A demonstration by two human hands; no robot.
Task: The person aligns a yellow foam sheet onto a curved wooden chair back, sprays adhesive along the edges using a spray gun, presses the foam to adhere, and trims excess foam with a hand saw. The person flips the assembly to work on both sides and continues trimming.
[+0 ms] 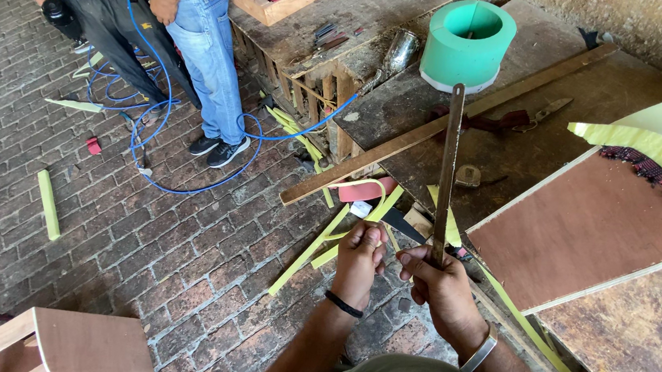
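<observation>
We see a long, thin, dark wooden stick [449,172] standing nearly upright, its lower end clamped in the curled fingers of the right hand [440,287], while the left hand [360,254] just beside it to the left has its fingers closed together (on what, we cannot tell). The stick's top reaches in front of a green foam ring [468,45] on the far workbench [626,96]. Yellow foam strips [326,241] lie beyond the hands, and two people [161,27] at far left are cut off above the waist.
</observation>
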